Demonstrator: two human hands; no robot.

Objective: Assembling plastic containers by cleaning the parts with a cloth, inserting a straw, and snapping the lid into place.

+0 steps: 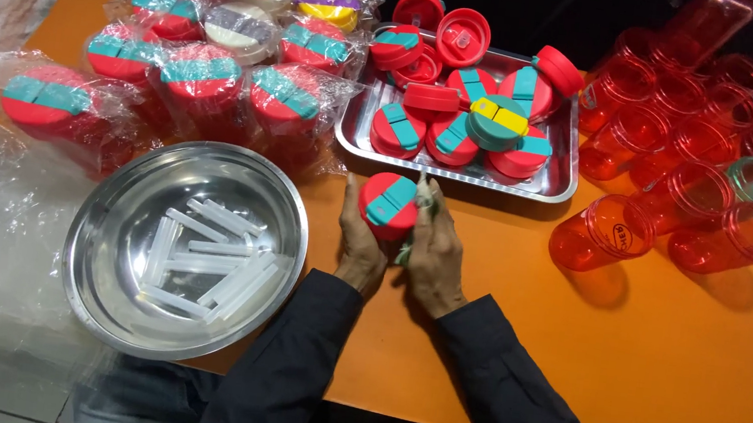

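Grip: my left hand [361,243] and right hand [433,256] clasped round red plastic lid with teal flip tab [389,203]. Judged it light, stiff, slick; rim hold safest.

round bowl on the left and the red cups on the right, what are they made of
Round bowl: looks like polished metal, probably steel, from its mirror-like grey sheen and reflections. Red cups: seemingly clear tinted plastic, glossy; the orange table shows through their walls.

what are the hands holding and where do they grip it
Both hands hold one red lid with a teal flap: the left hand grips its left edge, the right hand its right edge, above the orange table.
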